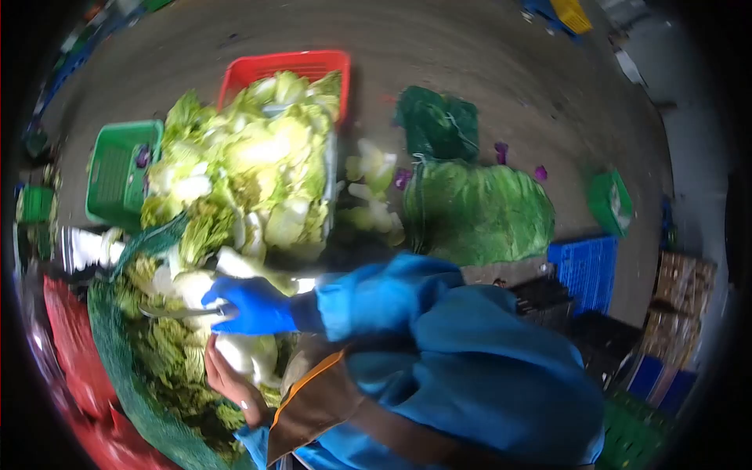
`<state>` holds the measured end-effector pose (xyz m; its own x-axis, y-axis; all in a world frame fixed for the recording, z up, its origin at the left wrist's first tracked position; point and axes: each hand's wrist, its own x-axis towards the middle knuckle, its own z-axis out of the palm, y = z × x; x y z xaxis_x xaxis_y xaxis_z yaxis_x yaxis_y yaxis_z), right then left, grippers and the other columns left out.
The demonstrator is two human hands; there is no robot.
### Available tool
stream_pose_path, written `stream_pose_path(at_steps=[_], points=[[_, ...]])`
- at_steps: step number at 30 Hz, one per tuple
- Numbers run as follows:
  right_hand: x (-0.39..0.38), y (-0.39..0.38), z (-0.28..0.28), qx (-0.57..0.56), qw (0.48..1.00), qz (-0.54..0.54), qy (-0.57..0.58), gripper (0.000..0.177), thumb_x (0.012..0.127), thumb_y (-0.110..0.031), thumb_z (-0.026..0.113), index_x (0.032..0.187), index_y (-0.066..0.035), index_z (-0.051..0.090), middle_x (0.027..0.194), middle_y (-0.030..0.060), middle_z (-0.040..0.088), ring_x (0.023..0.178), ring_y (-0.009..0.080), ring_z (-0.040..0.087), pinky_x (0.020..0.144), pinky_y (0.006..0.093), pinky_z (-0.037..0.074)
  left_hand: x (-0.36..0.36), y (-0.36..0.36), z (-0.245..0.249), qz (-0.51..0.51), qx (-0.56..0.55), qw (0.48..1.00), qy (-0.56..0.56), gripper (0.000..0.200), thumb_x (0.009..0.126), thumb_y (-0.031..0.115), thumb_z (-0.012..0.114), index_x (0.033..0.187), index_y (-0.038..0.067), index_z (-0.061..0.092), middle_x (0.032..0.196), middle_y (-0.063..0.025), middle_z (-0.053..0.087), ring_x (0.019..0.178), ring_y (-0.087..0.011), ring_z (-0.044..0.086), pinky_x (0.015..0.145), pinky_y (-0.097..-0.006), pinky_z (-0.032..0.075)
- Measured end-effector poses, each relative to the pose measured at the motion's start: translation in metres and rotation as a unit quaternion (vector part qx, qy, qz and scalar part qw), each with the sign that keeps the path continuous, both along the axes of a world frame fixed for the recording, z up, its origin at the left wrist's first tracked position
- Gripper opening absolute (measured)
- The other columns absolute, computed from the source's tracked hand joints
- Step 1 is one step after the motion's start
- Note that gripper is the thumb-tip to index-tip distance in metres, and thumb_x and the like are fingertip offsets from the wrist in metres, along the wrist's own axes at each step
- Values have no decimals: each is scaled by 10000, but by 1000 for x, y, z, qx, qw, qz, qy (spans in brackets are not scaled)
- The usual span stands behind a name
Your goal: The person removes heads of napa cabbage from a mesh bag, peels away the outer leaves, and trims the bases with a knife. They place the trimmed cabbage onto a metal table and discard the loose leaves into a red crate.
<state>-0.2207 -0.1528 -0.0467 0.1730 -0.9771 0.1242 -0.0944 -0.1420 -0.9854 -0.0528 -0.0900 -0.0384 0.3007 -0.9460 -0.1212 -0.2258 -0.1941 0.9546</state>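
Note:
My right hand [254, 305], in a blue glove, is closed round a knife [176, 312] whose curved blade points left over pale cabbage. Just below it, my bare left hand [231, 384] cups the side of a whitish cabbage [249, 354]; its thumb is hard to make out. Both hands are above a green mesh sack [117, 368] filled with leafy cabbages [168, 368]. Beyond my right hand lies a large heap of yellow-green cabbage leaves [266, 157].
A red crate [342, 66] stands behind the heap, a green crate [98, 176] beside it. Full green mesh sacks [478, 211] and loose leaves [372, 168] lie on the floor. Red sacks [78, 352] are at the left. A blue crate [583, 274] and stacked boxes [681, 290] are at the right.

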Motion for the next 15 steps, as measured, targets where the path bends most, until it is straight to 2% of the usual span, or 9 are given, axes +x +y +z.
stream_pose_path(at_steps=[2, 3, 5, 8, 9, 10, 12, 14, 15], points=[[11, 21, 6, -55, 998, 28, 6, 392, 727, -274, 703, 1068, -124, 581, 965, 63, 613, 770, 183, 630, 710, 297, 505, 7, 1, -21, -6, -29, 994, -104, 333, 922, 177, 447, 1111, -84, 531, 1070, -147, 579, 981, -197, 526, 870, -306, 409], [14, 16, -3, 87, 990, 105, 35, 349, 735, -284, 702, 1039, -136, 617, 953, 54, 624, 801, 162, 627, 720, 285, 496, 15, 4, -44, -3, -67, 976, -205, 343, 928, 187, 435, 1108, -87, 535, 1071, -151, 581, 990, -199, 528, 876, -311, 410], [20, 13, -33, 195, 965, 104, -144, 291, 762, -305, 658, 982, -114, 648, 962, 86, 642, 867, 217, 617, 777, 312, 468, -19, -1, -19, 60, -52, 996, 44, 344, 928, 180, 426, 1111, -88, 538, 1083, -159, 579, 990, -209, 538, 887, -317, 416], [12, 11, -28, 119, 985, 64, -104, 256, 792, -214, 635, 993, -56, 633, 941, 85, 646, 836, 160, 606, 765, 293, 471, -23, -4, -3, 60, -16, 985, 163, 322, 926, 162, 411, 1106, -67, 548, 1051, -169, 590, 920, -203, 568, 831, -301, 459], [21, 8, -40, 103, 981, 57, -157, 253, 803, -177, 625, 1008, -29, 619, 941, 83, 642, 830, 156, 601, 768, 292, 474, 13, 3, -58, 9, 48, 989, -139, 301, 919, 160, 408, 1080, -37, 569, 1006, -147, 611, 903, -190, 583, 800, -299, 474], [23, -3, -71, 240, 828, 115, -493, 269, 812, -115, 612, 1049, 9, 583, 941, 70, 624, 843, 165, 597, 776, 290, 481, 52, 36, -137, -12, 36, 970, -242, 259, 888, 132, 451, 1060, -6, 586, 958, -127, 631, 906, -188, 592, 816, -304, 468], [14, -11, -46, 246, 950, 97, -163, 279, 813, -86, 604, 1078, -7, 571, 942, 56, 611, 888, 135, 572, 768, 267, 481, 33, 39, -122, 127, 74, 984, -97, 323, 846, 93, 520, 1150, -16, 536, 1087, -145, 595, 1025, -226, 551, 907, -312, 408], [16, -5, -47, 181, 977, 102, -55, 341, 789, -164, 650, 1099, -45, 573, 978, 55, 622, 880, 118, 571, 783, 260, 464, 0, 17, -42, 148, -43, 988, -18, 357, 865, 95, 508, 1203, -19, 494, 1177, -132, 549, 1087, -187, 512, 937, -298, 380], [21, -1, -54, 92, 991, 96, -25, 386, 765, -200, 677, 1101, -42, 571, 1004, 73, 617, 891, 144, 581, 802, 278, 459, 0, 11, -11, 139, -68, 983, -97, 411, 849, 123, 540, 1237, 8, 468, 1210, -131, 528, 1129, -212, 485, 951, -319, 367]])
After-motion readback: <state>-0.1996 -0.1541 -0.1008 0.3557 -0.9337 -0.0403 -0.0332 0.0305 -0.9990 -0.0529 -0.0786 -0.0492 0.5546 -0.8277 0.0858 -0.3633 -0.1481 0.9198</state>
